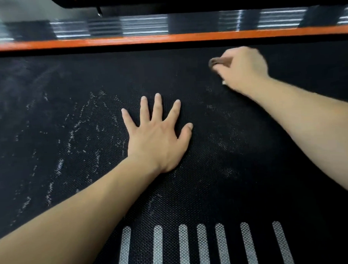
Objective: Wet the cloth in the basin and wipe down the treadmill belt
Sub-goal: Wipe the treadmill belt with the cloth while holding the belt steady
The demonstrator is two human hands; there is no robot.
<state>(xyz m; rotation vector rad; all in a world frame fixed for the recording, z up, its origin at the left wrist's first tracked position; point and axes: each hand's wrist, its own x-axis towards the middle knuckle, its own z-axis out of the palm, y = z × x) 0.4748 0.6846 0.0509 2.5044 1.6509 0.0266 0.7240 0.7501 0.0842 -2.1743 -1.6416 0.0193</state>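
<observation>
Two hands are on the treadmill belt (200, 190): the left hand (157, 140) lies flat, grip apart, fingers spread; the right hand (244, 68), blurred at far right, has its grip clamped on a small dark wad, probably the cloth (216, 62). Pale smears (76, 125) lie left of the cloth, past the left hand, along the belt's left-right length.

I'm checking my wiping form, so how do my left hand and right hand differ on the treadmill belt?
The left hand lies flat on the belt, fingers spread, holding nothing; the right hand is curled, its grip round what looks like the cloth, a small brownish wad. The left hand is sharp and near the belt's middle; the right hand is blurred and farther out, near the orange strip. Both are bare, over the belt.
</observation>
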